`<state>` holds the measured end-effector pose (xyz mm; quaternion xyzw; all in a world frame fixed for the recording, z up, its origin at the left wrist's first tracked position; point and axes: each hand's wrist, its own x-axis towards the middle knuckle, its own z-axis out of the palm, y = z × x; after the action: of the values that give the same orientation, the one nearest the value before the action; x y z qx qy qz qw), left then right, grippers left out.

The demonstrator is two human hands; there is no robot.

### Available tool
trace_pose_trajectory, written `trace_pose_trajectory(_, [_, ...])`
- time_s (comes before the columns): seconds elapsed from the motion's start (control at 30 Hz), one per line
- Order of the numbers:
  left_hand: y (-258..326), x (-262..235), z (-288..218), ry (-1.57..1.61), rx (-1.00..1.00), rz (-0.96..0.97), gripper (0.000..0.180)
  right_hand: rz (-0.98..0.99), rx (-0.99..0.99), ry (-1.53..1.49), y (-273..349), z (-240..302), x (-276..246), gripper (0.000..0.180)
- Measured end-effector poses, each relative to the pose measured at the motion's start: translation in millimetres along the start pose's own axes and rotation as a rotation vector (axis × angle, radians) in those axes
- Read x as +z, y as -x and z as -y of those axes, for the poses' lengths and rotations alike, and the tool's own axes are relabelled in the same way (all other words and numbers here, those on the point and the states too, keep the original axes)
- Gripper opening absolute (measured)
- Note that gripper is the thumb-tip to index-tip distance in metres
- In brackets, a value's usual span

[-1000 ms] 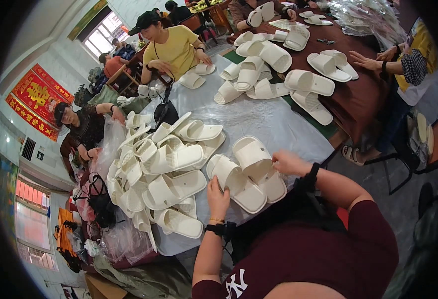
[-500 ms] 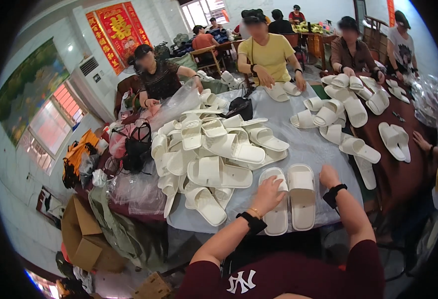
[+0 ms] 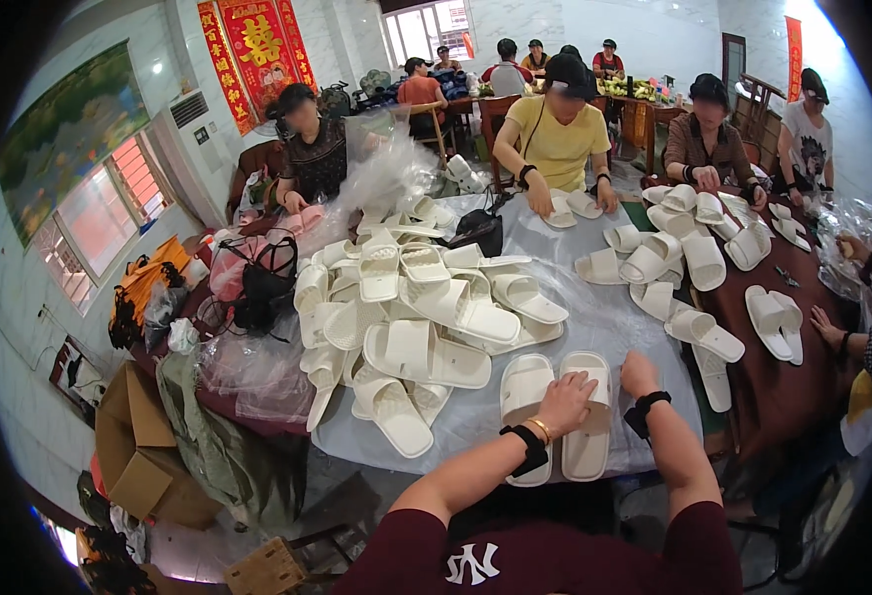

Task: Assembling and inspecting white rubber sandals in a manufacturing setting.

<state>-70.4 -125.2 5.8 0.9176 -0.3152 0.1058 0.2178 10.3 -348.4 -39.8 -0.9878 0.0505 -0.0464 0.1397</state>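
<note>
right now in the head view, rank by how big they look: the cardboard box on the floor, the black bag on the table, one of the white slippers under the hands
1. cardboard box
2. black bag and white slipper: look alike; the slipper is nearer the camera, so unsure.

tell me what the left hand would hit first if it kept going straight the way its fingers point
The left hand rests on the right-hand slipper of a cream pair, fingers pointing up and away across the table. Straight on lies bare plastic sheet; then probably the loose slippers beyond, though depth is unclear.
</note>
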Motion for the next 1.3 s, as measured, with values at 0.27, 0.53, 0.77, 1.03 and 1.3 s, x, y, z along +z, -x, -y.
trace_pose_trajectory(0.27, [-27.5, -2.4, 4.6, 0.071, -0.034, 0.039, 0.042, 0.123, -0.164, -0.034, 19.3, -15.4, -2.1, 0.022])
trace_pose_trajectory(0.53, [-43.1, 17.8, 11.2, 0.300, 0.072, -0.177, 0.015, 0.638, 0.096, -0.998, 57.7, 24.7, -82.0, 0.020])
trace_pose_trajectory(0.77, [-36.2, 2.6, 2.8, 0.398, 0.044, -0.247, 0.016, 0.267, -0.264, -0.798, 10.9, 12.8, -45.6, 0.030])
trace_pose_trajectory(1.03, [-10.5, -32.8, -12.5, 0.463, 0.035, -0.250, 0.016, 0.370, -0.521, 0.119, -6.1, 41.9, -35.2, 0.056])
trace_pose_trajectory(1.3, [23.9, -114.9, -24.5, 0.749, 0.030, -0.346, 0.012, 0.306, -0.525, 0.098, -21.3, 30.4, -12.4, 0.054])
